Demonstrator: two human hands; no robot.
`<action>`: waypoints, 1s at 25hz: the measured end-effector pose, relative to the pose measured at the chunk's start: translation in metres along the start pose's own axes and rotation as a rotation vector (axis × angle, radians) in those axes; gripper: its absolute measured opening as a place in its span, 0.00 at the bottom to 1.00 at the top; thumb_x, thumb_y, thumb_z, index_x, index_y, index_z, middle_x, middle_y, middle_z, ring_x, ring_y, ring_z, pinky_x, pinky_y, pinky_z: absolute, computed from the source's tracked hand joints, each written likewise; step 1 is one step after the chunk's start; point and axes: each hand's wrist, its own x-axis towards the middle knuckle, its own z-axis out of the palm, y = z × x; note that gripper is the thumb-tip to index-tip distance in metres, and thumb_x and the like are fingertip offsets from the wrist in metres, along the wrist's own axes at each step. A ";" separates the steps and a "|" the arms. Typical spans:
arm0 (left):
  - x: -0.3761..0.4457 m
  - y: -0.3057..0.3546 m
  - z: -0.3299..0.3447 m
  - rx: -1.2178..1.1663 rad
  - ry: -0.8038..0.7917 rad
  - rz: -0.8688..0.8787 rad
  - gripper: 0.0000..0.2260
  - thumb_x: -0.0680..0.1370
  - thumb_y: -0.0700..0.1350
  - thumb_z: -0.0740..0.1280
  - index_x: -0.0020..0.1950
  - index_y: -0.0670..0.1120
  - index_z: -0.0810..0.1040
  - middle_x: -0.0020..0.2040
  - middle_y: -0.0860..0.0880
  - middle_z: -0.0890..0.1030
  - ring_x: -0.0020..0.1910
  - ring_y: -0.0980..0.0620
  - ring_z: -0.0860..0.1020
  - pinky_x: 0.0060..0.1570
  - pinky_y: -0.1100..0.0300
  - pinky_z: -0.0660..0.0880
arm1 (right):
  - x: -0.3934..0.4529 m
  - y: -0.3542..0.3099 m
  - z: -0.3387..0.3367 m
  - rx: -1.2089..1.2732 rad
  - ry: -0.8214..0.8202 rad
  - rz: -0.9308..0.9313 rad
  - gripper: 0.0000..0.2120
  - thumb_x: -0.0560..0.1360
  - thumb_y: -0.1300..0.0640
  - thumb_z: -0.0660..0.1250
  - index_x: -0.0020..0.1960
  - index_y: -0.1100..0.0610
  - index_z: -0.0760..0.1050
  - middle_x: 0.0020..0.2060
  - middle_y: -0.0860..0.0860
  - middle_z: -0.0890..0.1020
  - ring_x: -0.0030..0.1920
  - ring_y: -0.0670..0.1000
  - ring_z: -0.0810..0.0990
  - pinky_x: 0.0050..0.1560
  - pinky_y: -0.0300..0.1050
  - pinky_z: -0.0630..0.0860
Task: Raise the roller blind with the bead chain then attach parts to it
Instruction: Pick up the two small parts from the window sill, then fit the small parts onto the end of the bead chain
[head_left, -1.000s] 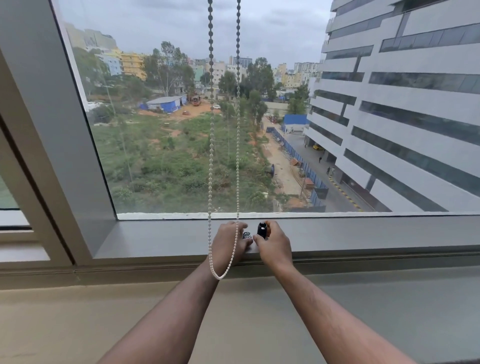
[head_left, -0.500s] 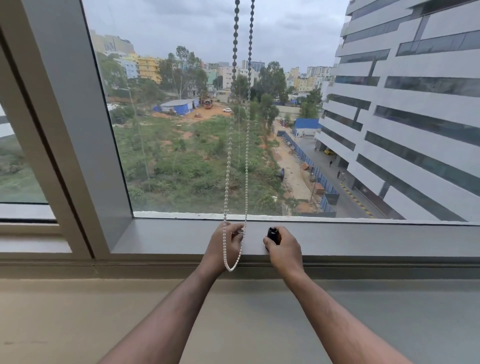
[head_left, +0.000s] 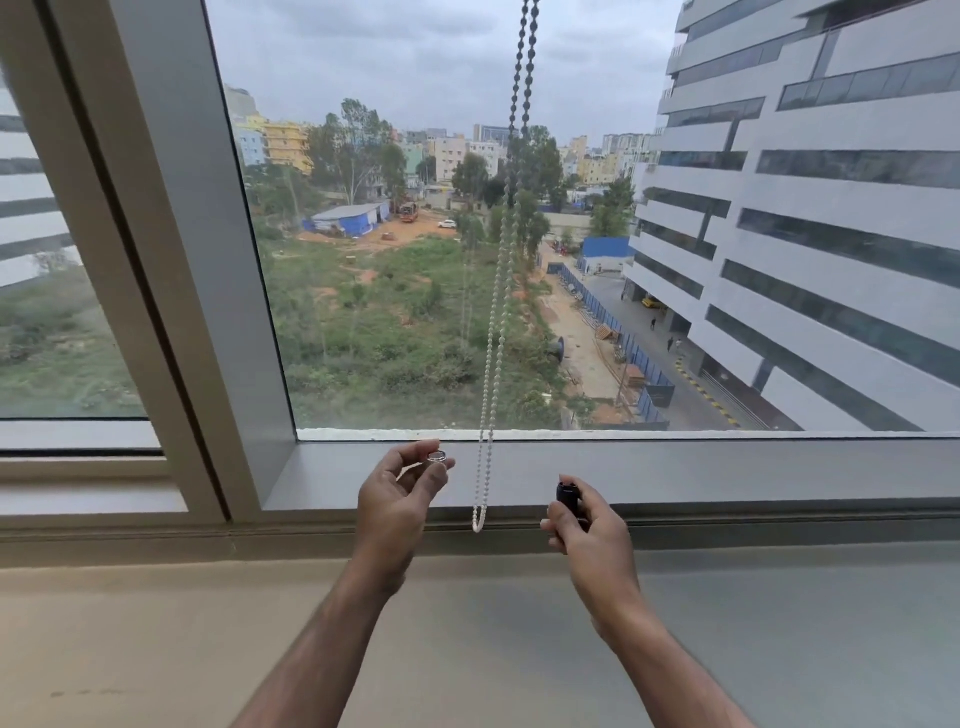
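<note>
At a high window (head_left: 467, 260), I stand with the blind already out of sight above, its bead chain (head_left: 496, 332) hanging free between my hands, the loop's bottom just past the sill (head_left: 727, 473). My left hand (head_left: 397, 512) pinches one small silver ring (head_left: 437, 457); my right hand (head_left: 589, 535) is wrapped around one black cylinder (head_left: 567, 494). Best, I judge, to steady the loop first, then bring the parts to it. Count: one chain of two strands, two parts.

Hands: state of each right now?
Left hand: pinching a small silver ring at its fingertips.
Right hand: closed around a small black part.
</note>
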 end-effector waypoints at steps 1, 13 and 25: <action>-0.004 0.005 -0.001 -0.036 -0.002 0.014 0.10 0.77 0.38 0.73 0.58 0.44 0.83 0.47 0.45 0.87 0.53 0.51 0.86 0.53 0.62 0.81 | -0.006 0.001 0.003 0.013 0.000 0.008 0.14 0.82 0.59 0.68 0.64 0.44 0.77 0.49 0.50 0.85 0.42 0.44 0.86 0.46 0.43 0.83; -0.035 0.056 0.027 -0.140 -0.346 0.108 0.13 0.77 0.50 0.74 0.60 0.48 0.83 0.55 0.42 0.87 0.58 0.45 0.84 0.59 0.53 0.79 | -0.033 -0.001 0.017 0.077 0.015 0.020 0.16 0.81 0.61 0.68 0.65 0.45 0.78 0.51 0.53 0.85 0.44 0.46 0.86 0.44 0.41 0.83; -0.065 0.046 0.043 0.025 -0.519 0.124 0.11 0.80 0.39 0.68 0.62 0.43 0.80 0.54 0.42 0.86 0.39 0.55 0.77 0.43 0.63 0.75 | -0.059 -0.013 0.001 0.071 0.048 -0.032 0.17 0.80 0.59 0.71 0.65 0.43 0.78 0.50 0.50 0.86 0.43 0.46 0.86 0.43 0.39 0.80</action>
